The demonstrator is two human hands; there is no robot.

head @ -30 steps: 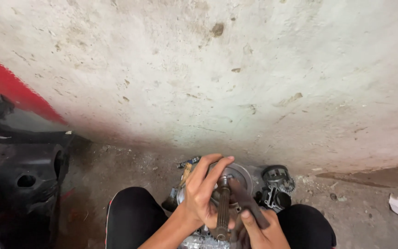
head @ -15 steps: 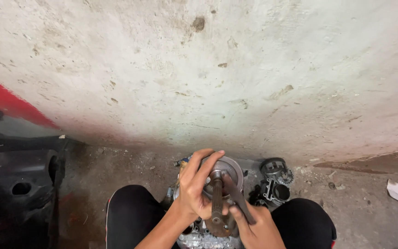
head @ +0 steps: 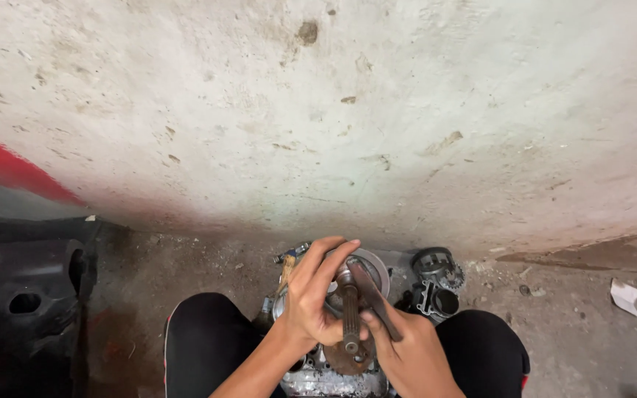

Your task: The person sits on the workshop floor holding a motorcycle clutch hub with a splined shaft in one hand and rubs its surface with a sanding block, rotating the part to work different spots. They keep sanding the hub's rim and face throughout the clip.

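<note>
The engine casing (head: 333, 379) is cut off by the bottom edge and mostly hidden under both hands — it sits between the knees. The left hand (head: 311, 298) wraps a rusty splined shaft (head: 350, 317) standing upright from it; the right hand (head: 407, 354) grips a dark rod (head: 374, 298).

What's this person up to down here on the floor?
A person crouches by a stained wall, working on a metal engine part held between the knees. The left hand grips around a splined shaft standing up from it, and the right hand holds a metal rod against it. More engine pieces lie nearby.
</note>
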